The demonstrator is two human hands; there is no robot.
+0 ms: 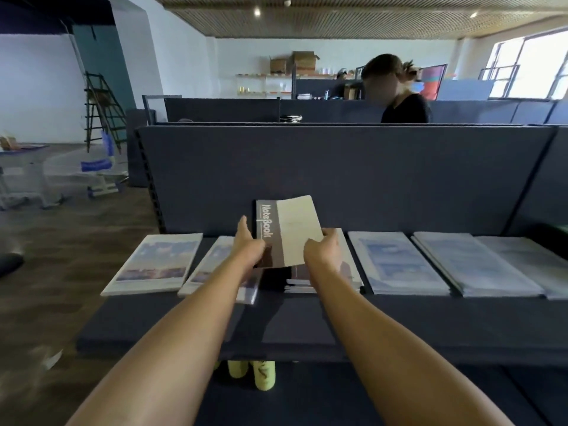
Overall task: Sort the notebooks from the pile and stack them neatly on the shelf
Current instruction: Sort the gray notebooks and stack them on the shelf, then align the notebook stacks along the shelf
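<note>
Both hands hold up a notebook (289, 232) with a dark spine band lettered "NoteBook" and a cream cover, tilted above the dark blue shelf (399, 321). My left hand (249, 245) grips its lower left edge. My right hand (324, 252) pinches its lower right corner. Beneath the held notebook lies a stack of notebooks (347, 272), partly hidden by my hands. Flat notebooks with blue-and-white covers lie in a row along the shelf: one at the far left (153, 262), one beside it (212, 265), and stacks to the right (396, 262) (470, 262).
A dark blue back panel (338, 173) rises behind the shelf. Yellow-green bottles (261, 375) stand on a lower level under the shelf edge. A person in black (402, 99) stands behind the partitions. Wooden floor, a blue-and-white chair (98, 173) and a ladder rack (101, 109) lie to the left.
</note>
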